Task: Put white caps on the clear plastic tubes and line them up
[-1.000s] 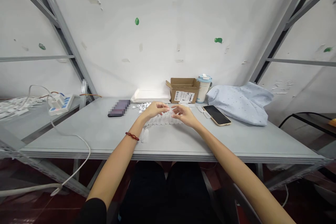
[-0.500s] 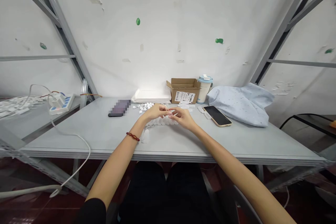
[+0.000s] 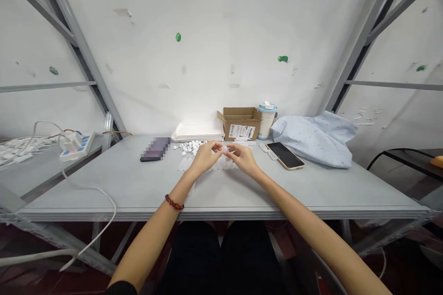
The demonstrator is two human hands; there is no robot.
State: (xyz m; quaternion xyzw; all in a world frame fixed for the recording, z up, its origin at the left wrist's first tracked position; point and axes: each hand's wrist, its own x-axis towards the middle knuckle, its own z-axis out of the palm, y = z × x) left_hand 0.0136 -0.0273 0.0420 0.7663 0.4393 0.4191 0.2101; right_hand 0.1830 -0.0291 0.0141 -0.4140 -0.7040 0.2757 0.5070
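My left hand [image 3: 206, 156] and my right hand [image 3: 243, 157] meet over the middle of the table, fingers pinched close together. Between their fingertips is a small translucent white piece [image 3: 225, 149], too small to name exactly. Both hands touch it. Just beneath them lies a row of whitish translucent pieces [image 3: 221, 164], partly hidden by the fingers. Behind my left hand sits a loose pile of small white caps [image 3: 189, 147]. A red bead bracelet [image 3: 174, 202] circles my left wrist.
At the back stand white trays [image 3: 198, 132], an open cardboard box [image 3: 241, 129] and a lidded cup [image 3: 266, 122]. A phone [image 3: 285, 155] and pale blue cloth [image 3: 314, 138] lie right. Another dark, pixelated object [image 3: 155, 149] lies left, with a power strip [image 3: 78, 146] beyond.
My fingertips have shifted slightly and a translucent piece now shows upright between them. The camera view has tilted up a little, so everything sits lower.
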